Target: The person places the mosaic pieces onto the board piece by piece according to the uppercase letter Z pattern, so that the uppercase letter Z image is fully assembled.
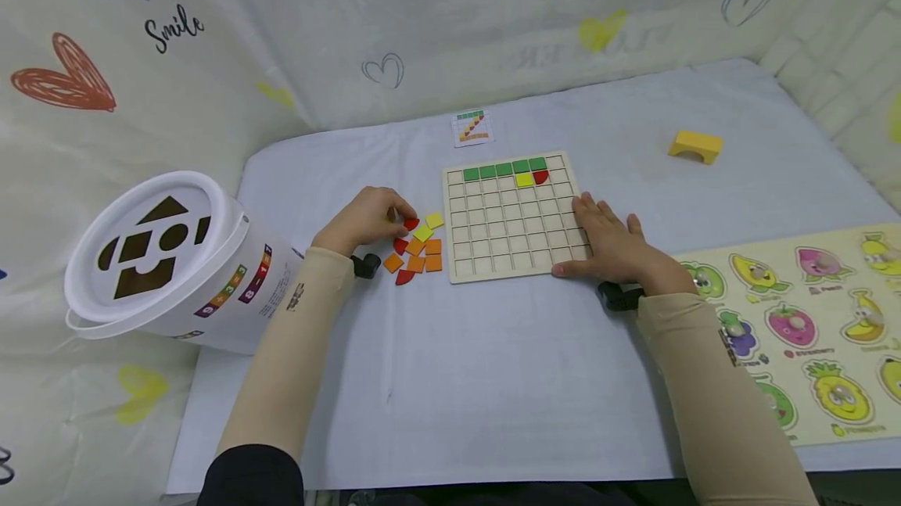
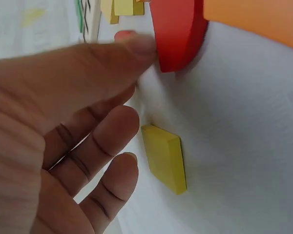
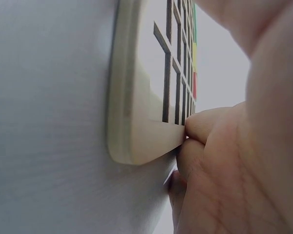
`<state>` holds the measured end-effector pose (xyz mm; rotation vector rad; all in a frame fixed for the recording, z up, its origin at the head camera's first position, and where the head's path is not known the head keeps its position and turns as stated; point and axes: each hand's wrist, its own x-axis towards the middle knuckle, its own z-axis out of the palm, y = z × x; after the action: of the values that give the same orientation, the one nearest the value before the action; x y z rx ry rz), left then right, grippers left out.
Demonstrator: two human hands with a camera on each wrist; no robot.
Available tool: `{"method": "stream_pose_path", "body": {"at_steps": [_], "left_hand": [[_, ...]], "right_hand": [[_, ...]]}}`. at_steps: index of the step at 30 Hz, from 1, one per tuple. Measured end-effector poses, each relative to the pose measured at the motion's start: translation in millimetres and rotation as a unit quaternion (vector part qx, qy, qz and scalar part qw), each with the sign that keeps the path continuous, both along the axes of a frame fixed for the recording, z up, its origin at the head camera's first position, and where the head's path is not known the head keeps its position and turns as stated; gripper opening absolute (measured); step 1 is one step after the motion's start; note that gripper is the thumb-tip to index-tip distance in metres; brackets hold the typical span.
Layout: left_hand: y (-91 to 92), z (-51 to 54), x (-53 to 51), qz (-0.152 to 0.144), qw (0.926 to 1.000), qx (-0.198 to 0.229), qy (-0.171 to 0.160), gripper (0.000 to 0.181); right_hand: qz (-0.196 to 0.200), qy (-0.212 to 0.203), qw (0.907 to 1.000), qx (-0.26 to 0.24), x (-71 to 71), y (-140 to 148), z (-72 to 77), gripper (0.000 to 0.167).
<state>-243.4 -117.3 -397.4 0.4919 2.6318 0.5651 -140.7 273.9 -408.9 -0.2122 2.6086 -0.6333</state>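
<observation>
My left hand (image 1: 369,218) pinches a red rounded piece (image 2: 124,34) between thumb and index finger; the thumb mostly covers it in the left wrist view. Another red piece (image 2: 180,34) lies close to the thumb tip, and a yellow tile (image 2: 163,158) lies on the cloth near the curled fingers. Several orange tiles (image 1: 415,263) and yellow tiles (image 1: 434,220) are grouped beside this hand. My right hand (image 1: 615,248) rests with fingers spread against the right edge of the wooden grid board (image 1: 493,224). A green row (image 1: 504,170), a yellow tile (image 1: 524,179) and a red piece (image 1: 540,177) occupy its upper cells.
Behind the board lies a small pattern card (image 1: 472,128). A white bucket with a shape-cutout lid (image 1: 204,256) leans at the left. A yellow arch block (image 1: 695,146) stands at the back right, and a fruit picture board (image 1: 809,334) lies at the right.
</observation>
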Motion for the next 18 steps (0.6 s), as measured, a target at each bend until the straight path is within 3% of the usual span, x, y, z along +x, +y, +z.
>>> {"method": "stream_pose_path", "body": {"at_steps": [3, 6, 10, 13, 18], "left_hand": [[3.8, 2.0, 0.0, -0.001, 1.0, -0.002, 0.001, 0.027], [7.7, 1.5, -0.4, 0.018, 0.9998, -0.004, 0.008, 0.028], [16.4, -0.9, -3.1, 0.039, 0.9981, 0.009, 0.047, 0.026], [28.6, -2.8, -5.8, 0.033, 0.9964, 0.025, 0.074, 0.025], [58.8, -5.5, -8.7, 0.004, 0.9959, 0.046, 0.078, 0.024]], "right_hand": [[-0.002, -0.002, 1.0, -0.001, -0.1, 1, 0.7, 0.13], [-0.003, -0.006, 1.0, -0.003, -1.0, 2, 0.9, 0.129], [-0.004, -0.007, 1.0, -0.004, -1.4, 2, 0.5, 0.13], [-0.005, -0.007, 1.0, -0.003, -1.0, 2, -0.9, 0.13], [-0.005, -0.004, 1.0, -0.001, -0.6, 0, -3.4, 0.129]]}}
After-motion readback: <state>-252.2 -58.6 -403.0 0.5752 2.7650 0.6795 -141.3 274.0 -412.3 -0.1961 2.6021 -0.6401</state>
